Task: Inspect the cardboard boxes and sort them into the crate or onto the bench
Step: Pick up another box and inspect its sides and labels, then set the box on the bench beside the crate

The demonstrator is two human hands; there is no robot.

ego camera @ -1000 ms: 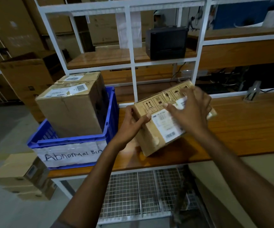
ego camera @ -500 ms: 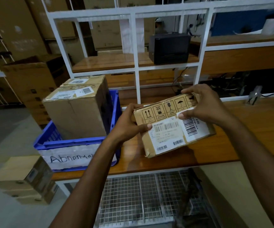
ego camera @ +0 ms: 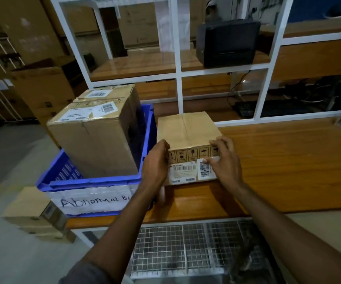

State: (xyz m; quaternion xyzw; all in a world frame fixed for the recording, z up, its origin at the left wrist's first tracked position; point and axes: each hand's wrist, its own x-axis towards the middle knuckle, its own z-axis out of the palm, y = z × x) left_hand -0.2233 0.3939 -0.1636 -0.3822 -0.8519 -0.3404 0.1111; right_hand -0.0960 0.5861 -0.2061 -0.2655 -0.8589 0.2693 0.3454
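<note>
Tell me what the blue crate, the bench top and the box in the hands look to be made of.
Blue crate: moulded plastic, seemingly; glossy, slotted walls. Bench top: wood or wood-look laminate; orange grain, shiny reflections. Box: brown matte cardboard, with a taped seam and paper labels.

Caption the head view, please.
Left hand and right hand grip a labelled box on the bench beside the crate.

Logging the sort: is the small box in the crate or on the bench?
On the bench: the small box rests flat on the wood, right of the crate.
</note>
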